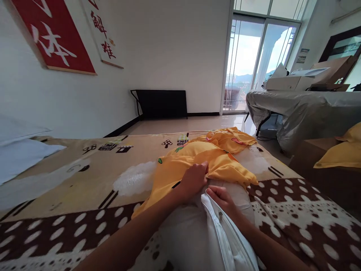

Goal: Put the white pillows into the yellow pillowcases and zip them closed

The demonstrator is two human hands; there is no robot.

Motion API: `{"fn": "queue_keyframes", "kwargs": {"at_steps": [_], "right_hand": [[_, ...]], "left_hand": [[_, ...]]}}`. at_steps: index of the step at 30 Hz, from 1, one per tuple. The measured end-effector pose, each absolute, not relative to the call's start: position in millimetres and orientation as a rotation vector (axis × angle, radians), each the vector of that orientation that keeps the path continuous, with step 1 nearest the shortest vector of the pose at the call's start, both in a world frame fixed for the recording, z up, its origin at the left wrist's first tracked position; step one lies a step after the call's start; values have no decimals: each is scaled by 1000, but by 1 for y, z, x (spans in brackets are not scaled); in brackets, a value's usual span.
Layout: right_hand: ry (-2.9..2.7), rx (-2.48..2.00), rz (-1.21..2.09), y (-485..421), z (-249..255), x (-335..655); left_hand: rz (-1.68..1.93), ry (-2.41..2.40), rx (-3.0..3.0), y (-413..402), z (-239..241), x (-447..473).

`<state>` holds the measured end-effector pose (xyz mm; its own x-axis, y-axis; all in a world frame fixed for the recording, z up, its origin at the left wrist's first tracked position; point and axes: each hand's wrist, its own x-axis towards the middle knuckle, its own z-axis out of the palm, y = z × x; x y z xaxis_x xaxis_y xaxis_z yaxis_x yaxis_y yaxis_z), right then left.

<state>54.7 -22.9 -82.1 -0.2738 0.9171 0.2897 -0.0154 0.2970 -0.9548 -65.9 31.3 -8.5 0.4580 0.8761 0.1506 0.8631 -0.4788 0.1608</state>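
At blanket's far edge: cloth, left grip clutching
Case: pinched in right grip
Zip: might snag if dragged

Daylight is glaring through the glass door and glinting on the floor beneath it; left of it, the wall is looking dim, white cloth apparently blurring.
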Motion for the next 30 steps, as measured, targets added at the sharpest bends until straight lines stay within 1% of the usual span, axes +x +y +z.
{"fn": "queue_keyframes", "kwargs": {"at_steps": [5,9,13,17,22,30], "right_hand": [[-1564,-851,1142,-28,-76,54],[-1563,-837,1109,-30,-71,54],[-1553,-847,1131,-31,-72,54],[-1555,-852,1140,-33,-73,54],[-1569,-881,1105,-32,-73,54],[-1525,-882,1142,-29,-72,53]], "left_hand": [[350,1430,2617,21,6,-71],[253,1408,2704,16,11,-75],[129,1360,2826,18,9,-73],[22,1456,3031,22,-1,-65],[167,1516,3142,24,-7,-58],[317,1563,3151,11,9,-65]]}}
